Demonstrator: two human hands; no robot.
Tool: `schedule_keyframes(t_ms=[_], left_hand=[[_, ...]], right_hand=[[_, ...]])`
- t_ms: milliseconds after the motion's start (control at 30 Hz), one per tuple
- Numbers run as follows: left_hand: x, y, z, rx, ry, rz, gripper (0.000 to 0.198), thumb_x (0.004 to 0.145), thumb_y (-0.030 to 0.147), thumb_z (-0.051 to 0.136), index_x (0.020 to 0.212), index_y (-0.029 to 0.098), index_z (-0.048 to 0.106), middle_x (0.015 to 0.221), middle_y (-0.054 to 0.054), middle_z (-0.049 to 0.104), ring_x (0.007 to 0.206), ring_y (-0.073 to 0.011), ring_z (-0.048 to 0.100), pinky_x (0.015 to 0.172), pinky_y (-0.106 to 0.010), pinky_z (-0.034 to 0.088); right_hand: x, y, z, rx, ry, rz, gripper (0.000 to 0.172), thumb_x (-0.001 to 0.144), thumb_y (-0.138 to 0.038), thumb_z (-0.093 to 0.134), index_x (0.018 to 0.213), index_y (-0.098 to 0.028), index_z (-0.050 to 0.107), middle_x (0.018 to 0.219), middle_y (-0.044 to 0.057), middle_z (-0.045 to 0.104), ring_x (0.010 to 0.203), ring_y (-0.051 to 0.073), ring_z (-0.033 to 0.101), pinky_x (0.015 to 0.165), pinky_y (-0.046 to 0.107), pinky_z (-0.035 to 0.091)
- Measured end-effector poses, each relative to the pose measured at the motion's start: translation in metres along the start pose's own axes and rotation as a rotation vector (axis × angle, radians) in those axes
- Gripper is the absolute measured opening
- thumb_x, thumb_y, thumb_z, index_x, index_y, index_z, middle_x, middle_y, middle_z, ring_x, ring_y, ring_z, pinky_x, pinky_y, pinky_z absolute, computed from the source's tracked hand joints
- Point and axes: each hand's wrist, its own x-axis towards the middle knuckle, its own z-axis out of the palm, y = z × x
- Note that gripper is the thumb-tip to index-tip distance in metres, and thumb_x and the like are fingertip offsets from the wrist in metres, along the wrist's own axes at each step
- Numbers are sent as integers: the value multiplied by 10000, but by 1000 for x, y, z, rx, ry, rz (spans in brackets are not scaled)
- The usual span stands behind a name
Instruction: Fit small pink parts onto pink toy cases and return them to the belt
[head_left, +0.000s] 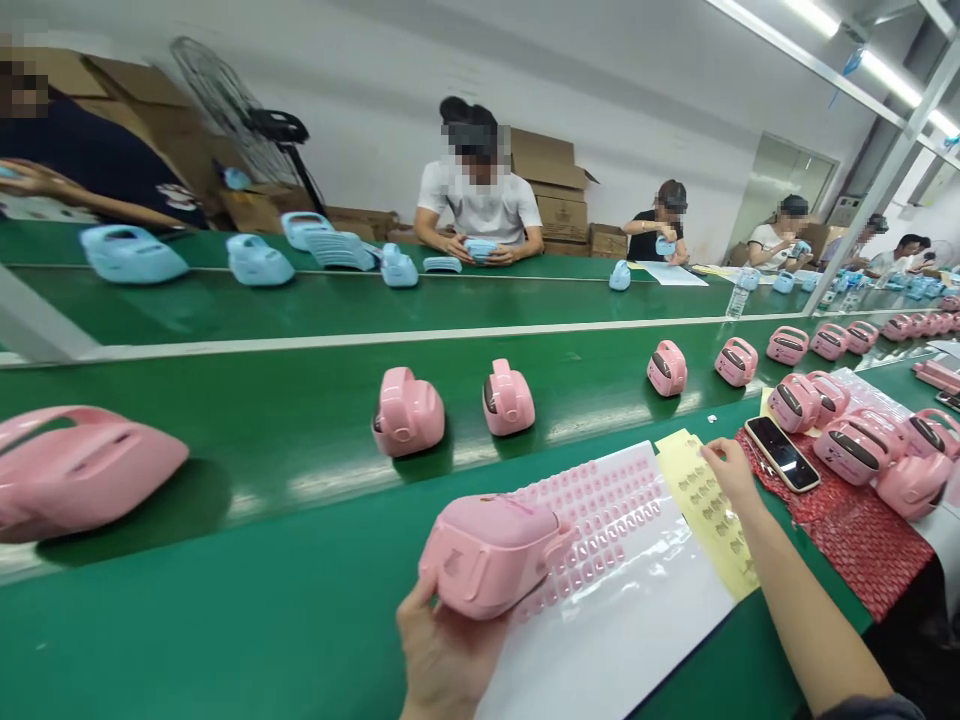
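Gripping a pink moulded-plastic casing (487, 552) from below, the left hand (442, 650) holds it above the white sheet of pink stickers (637, 590). The right hand (726, 470) pinches at a yellow sticker sheet (705, 505). The casing looks light, rigid and smooth; its broad sides seem safest to hold.

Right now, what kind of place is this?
Probably a factory assembly line. Matching pink cases sit in a row on a long green belt, and the left hand holds another pink case. Other workers sit with blue ones.
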Motion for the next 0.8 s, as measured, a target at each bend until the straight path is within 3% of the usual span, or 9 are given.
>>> schedule_keyframes(t_ms=[100,233,367,467,567,667,800], left_hand=[[0,5,-4,-53,-54,-59,522,613,456,601,1105,283,570,960,-31,700,853,-313,632,599,-422,539],[6,3,-15,-121,-133,-57,597,586,555,622,1118,291,560,1034,-42,679,939,-335,604,620,-435,542],[14,2,-28,-236,-222,-53,621,571,536,667,1134,308,539,1093,-56,653,1034,-357,559,707,-473,530],[16,6,-33,-270,-281,-70,520,633,394,663,1132,309,539,1033,-59,676,945,-325,613,686,-464,542],[15,8,-36,-315,-308,-54,459,700,329,596,1151,274,526,978,-85,698,849,-302,655,647,-458,554],[17,8,-38,-412,-278,-22,475,758,378,526,1211,242,479,971,-120,702,819,-297,672,632,-431,563],[21,8,-41,-531,-332,-37,627,777,426,505,1339,216,322,1105,-168,649,922,-325,644,729,-445,542]], right_hand=[[4,28,-2,-127,8,48,168,722,-209,499,563,-181,545,665,46,553,737,208,542,699,324,429],[-1,29,2,-267,16,50,118,694,-129,555,589,-177,580,771,88,556,836,239,522,749,346,390],[-5,-5,16,-367,-8,-90,116,682,-116,606,781,-167,637,964,142,557,945,279,499,790,379,386],[-12,-45,46,-288,-164,-391,227,775,-157,528,983,-171,617,1023,127,560,935,226,535,812,339,417],[-20,-77,80,-184,-281,-489,331,790,-148,503,1115,-171,562,1038,117,565,936,220,557,770,316,449],[-22,-90,100,-150,-296,-444,226,777,-120,505,961,-165,626,931,106,593,900,239,572,737,330,456],[-26,-95,99,-83,-260,-412,163,773,-94,475,769,-167,622,895,96,584,868,214,582,723,322,460]])
